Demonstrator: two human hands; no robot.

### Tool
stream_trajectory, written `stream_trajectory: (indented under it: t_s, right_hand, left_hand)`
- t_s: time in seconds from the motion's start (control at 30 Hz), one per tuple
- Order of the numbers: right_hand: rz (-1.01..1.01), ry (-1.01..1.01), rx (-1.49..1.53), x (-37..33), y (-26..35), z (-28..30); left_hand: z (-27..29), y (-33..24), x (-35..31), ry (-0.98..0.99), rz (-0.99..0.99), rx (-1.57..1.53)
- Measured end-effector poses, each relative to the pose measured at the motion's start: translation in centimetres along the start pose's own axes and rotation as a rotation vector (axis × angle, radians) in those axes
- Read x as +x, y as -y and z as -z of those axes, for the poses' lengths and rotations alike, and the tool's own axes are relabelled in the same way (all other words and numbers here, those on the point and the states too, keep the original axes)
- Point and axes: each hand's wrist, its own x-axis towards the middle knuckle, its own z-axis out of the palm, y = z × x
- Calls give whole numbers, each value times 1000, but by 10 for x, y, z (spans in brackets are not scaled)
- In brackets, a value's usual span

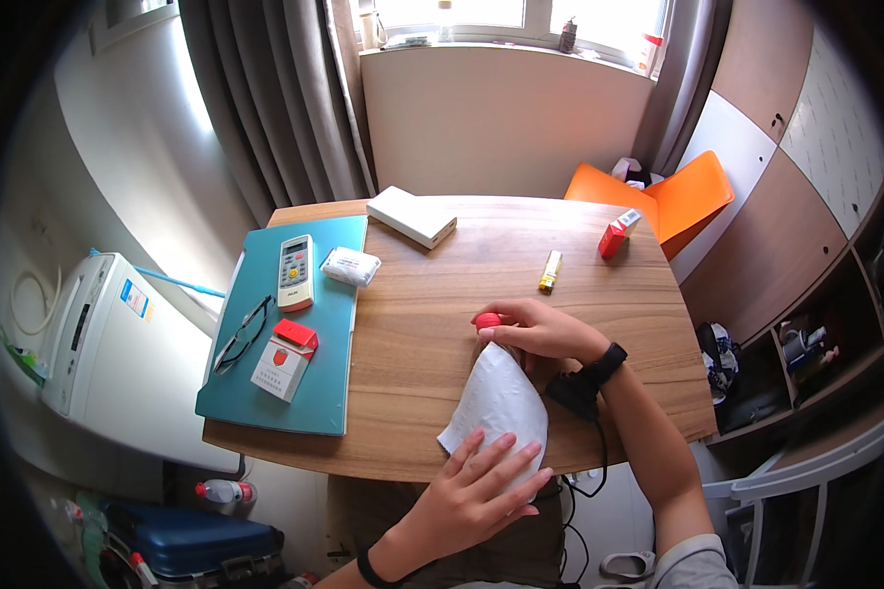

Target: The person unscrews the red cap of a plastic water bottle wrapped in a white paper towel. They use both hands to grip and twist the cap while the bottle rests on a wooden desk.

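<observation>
A sheet of white tissue paper [502, 395] drapes over something near the table's front edge; what lies under it is mostly hidden. At its far end shows a red screw cap [488, 321], which looks like a bottle's. My right hand [530, 329] pinches this cap between thumb and fingers. My left hand [486, 486] rests on the near part of the tissue, fingers stretched out and spread. A dark band circles each wrist, and a black device [574, 393] with a cable sits by the right one.
On the left, a teal folder [314, 402] bears a remote control [296, 273], a tissue pack [351, 266], glasses [244, 334] and a cigarette pack [286, 360]. Farther off are a white box [412, 217], a yellow lighter [551, 271] and a small red box [619, 234]. An orange chair [692, 196] stands behind.
</observation>
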Motion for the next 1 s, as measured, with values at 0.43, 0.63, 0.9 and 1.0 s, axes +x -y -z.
stream_trajectory:
  t_s: [0.43, 0.63, 0.9, 1.0]
  right_hand:
    - [114, -44, -32, 14, -31, 3]
    - [34, -19, -19, 8, -12, 1]
    - [23, -22, -40, 10, -17, 3]
    - [33, -32, -106, 10, -17, 5]
  left_hand:
    - [16, 26, 38, 81, 98, -191]
    - [16, 15, 38, 113, 76, -138]
    - [15, 12, 40, 127, 94, -146]
    - [10, 28, 45, 100, 110, -148]
